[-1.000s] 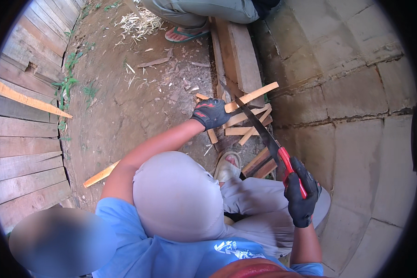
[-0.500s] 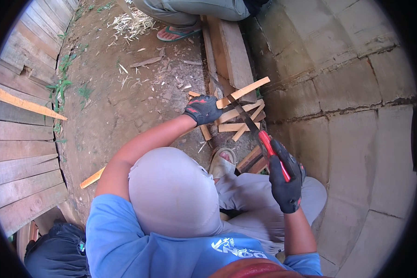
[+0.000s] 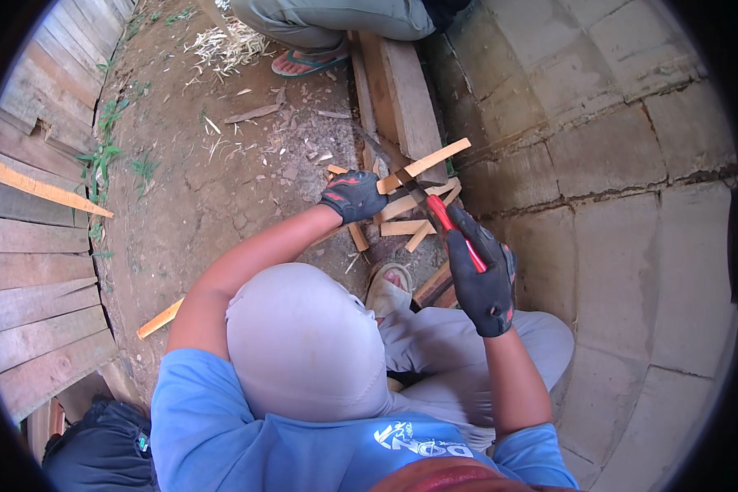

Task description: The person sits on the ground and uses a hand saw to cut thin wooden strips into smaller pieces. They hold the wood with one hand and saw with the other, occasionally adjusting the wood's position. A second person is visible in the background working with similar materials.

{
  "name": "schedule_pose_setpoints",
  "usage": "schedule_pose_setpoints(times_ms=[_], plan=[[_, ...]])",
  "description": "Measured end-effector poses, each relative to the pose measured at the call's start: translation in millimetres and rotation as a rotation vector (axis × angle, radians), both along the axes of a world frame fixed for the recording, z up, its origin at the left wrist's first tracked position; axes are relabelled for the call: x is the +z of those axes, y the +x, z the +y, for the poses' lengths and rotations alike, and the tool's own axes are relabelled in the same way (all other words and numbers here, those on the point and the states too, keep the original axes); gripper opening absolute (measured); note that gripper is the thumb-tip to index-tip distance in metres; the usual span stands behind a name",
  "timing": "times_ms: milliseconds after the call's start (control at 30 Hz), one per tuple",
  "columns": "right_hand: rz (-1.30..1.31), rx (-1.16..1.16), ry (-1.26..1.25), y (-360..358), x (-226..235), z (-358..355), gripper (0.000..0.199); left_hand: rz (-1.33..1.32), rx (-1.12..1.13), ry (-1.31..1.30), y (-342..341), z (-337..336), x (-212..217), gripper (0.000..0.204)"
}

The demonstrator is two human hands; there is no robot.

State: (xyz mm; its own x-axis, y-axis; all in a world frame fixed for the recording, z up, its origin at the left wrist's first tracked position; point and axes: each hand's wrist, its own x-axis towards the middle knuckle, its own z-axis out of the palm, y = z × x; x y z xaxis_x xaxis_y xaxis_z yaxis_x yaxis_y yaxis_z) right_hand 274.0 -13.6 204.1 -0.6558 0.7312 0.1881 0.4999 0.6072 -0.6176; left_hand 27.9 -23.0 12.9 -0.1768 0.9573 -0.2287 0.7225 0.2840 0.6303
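The wood strip (image 3: 439,158), pale orange-tan, narrow and straight-edged, slants above similar strips (image 3: 402,228) near the timber beam's (image 3: 403,98) end. The gloved left hand (image 3: 353,197) grips its near end; the gloved right hand (image 3: 480,275) is closed around the red handle of the saw (image 3: 417,192), whose dark blade crosses the strip.

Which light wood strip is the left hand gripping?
The topmost strip, slanting from the left hand toward the block wall, saw blade across it; the other strips lie lower or off to the left.
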Motion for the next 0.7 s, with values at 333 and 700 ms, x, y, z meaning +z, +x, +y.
schedule_pose_setpoints(times_ms=[333,700], plan=[[0.029,-0.061,-0.071,-13.0,-12.0,4.5,0.032,0.011,-0.001,-0.016,-0.9,0.7,-5.4,0.044],[0.003,-0.071,-0.11,-39.8,-5.6,27.9,0.034,-0.032,-0.049,0.003,-8.1,5.1,-13.8,0.046]])
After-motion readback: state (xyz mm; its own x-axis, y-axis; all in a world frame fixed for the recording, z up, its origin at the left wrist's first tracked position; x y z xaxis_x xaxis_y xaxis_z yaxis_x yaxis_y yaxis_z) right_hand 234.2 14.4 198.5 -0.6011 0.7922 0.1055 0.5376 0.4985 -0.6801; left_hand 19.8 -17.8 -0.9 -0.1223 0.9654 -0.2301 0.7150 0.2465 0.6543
